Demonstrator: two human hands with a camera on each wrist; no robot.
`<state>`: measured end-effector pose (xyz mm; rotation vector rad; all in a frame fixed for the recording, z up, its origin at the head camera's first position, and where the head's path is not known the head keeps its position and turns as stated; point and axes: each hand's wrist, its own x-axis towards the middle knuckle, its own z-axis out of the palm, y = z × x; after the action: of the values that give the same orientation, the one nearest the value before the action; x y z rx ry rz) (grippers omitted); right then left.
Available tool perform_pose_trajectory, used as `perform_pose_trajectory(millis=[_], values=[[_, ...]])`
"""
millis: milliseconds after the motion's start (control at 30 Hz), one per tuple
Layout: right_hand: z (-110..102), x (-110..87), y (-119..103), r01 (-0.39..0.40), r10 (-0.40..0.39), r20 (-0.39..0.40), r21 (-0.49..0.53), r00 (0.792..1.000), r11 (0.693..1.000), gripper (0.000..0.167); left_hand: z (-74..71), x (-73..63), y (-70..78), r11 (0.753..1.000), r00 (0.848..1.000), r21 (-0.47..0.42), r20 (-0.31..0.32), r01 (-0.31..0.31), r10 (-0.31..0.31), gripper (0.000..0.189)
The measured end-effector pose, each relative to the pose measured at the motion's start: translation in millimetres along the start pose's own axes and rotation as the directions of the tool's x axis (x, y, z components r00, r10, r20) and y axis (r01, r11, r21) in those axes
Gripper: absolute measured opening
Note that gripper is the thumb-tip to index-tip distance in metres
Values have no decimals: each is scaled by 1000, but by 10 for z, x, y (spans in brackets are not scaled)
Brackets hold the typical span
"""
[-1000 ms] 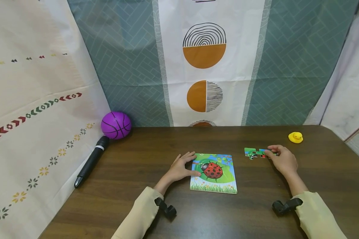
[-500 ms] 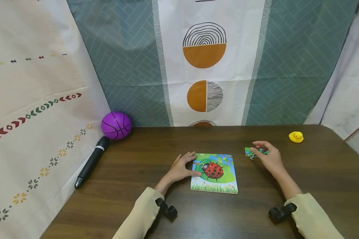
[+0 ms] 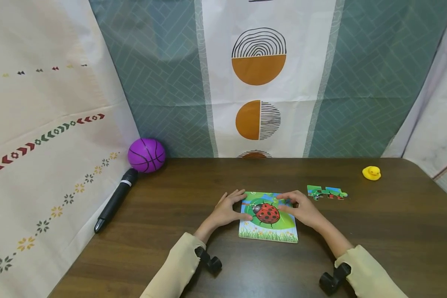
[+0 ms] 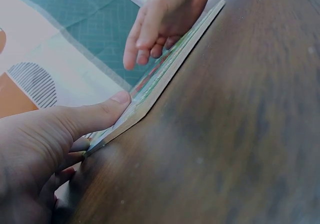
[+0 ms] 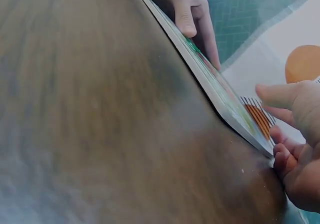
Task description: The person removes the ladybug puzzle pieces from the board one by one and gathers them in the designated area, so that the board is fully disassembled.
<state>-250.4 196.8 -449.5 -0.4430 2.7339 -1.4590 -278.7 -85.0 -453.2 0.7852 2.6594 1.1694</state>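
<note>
A square ladybug jigsaw puzzle [image 3: 267,213] lies flat on the brown table. My left hand [image 3: 223,212] rests at its left side, fingers stretched toward the upper left corner and thumb on the picture; in the left wrist view the thumb [image 4: 102,115] presses on the board's top near the edge. Over the puzzle's upper right part is my right hand [image 3: 305,211], thumb and forefinger apart with nothing visible between them. The right wrist view has the right hand [image 5: 300,134] beside the board's edge, its lower fingers loosely bent. Whether they touch the board is unclear.
A few loose puzzle pieces [image 3: 327,192] lie right of the board. A yellow toy duck [image 3: 371,173] sits at the back right. On the left are a purple ball [image 3: 146,155] and a black pen-shaped object [image 3: 116,200]. Patterned cloths [image 3: 164,82] hang behind.
My right hand has moved left from the loose pieces to above the puzzle's right side, leaving those pieces on the table. My left hand has stayed at the board's left edge.
</note>
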Motion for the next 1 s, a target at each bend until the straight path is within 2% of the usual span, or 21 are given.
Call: perform_pose_trajectory(millis=[267, 533, 1000], values=[[39, 29, 24, 85, -83, 18, -88, 996, 993, 35, -22, -6, -4, 1000, 1000, -5, -11, -2, 2, 76], [16, -4, -11, 70, -62, 55, -165, 997, 984, 37, -1, 6, 4, 1000, 1000, 1, -7, -4, 4, 76], [26, -10, -13, 66, -57, 77, -120, 995, 991, 32, -4, 1, 13, 1000, 1000, -13, 2, -1, 1, 76]])
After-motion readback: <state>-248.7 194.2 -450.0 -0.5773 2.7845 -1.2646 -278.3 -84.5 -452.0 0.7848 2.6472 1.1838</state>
